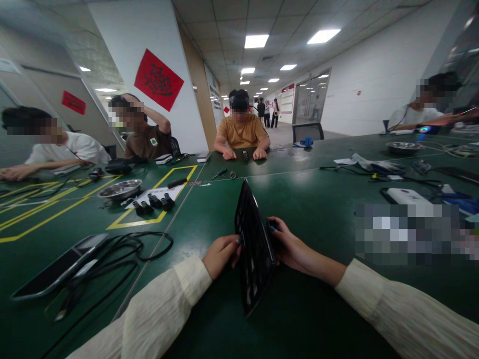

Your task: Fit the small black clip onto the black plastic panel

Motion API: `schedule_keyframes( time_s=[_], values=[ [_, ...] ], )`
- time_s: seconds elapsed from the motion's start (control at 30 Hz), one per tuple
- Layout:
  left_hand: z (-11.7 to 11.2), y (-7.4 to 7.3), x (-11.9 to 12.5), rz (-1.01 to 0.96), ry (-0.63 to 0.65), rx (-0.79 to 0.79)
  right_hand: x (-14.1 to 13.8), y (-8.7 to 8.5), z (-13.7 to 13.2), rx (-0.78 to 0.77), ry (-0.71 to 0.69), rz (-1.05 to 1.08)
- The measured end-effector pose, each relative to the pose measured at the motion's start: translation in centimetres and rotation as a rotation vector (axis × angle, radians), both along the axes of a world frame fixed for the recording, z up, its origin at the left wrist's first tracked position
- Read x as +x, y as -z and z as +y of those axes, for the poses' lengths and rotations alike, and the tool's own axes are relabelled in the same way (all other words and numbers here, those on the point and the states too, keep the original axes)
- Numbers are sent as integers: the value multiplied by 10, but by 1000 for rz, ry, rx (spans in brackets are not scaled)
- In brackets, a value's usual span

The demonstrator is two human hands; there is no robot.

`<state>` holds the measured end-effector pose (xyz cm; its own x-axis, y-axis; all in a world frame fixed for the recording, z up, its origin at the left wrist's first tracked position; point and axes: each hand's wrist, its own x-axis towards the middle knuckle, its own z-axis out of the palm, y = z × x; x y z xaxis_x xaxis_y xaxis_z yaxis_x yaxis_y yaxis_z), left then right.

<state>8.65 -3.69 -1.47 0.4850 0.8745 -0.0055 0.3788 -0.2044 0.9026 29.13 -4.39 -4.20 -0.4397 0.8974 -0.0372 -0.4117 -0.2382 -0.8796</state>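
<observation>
Between left hand point(220, 254) and right hand point(290, 244), a dark panel point(256, 254) tilted nearly edge-on

At the panel's left edge the left hand is closed on it, the thumb laid on the near face and the other fingers bent in underneath, partly out of sight. The right hand is closed at the opposite edge, thumb and forefinger bent close together; its remaining fingers go behind the dark panel, so how tightly they press cannot be told. Blue shows on both thumbnails.

The dark panel slants between them, one corner pointing up and another pointing down toward the person. Whether that lower corner touches the green table point(322, 214) cannot be told.

Beyond the fingers, green surface runs out on both sides: on the left as far as a looped black cable point(116, 249), which lies beside a flat dark device point(56, 271) with a pale rim, and on the right, more broadly, toward a white device point(407, 197). Farther off to the left, small black parts point(153, 203) stand by a paper sheet point(164, 193) within yellow tape point(134, 224), near a steel bowl point(119, 198). Straight ahead, past the panel's top corner, a seated co-worker point(241, 130) rests both forearms at the table's far edge
</observation>
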Motion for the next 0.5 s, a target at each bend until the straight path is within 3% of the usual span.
schedule_keyframes(
  time_s=[0.13,0.37,0.5],
  values=[
    [0,2,1,-2,-61,-11,0,-1,0,-7,7,-14],
    [-1,-1,0,-97,14,-70,0,3,1,-2,7,-11],
    [-2,-4,2,-70,-39,-43,0,3,1,-7,-8,-4]
  ],
)
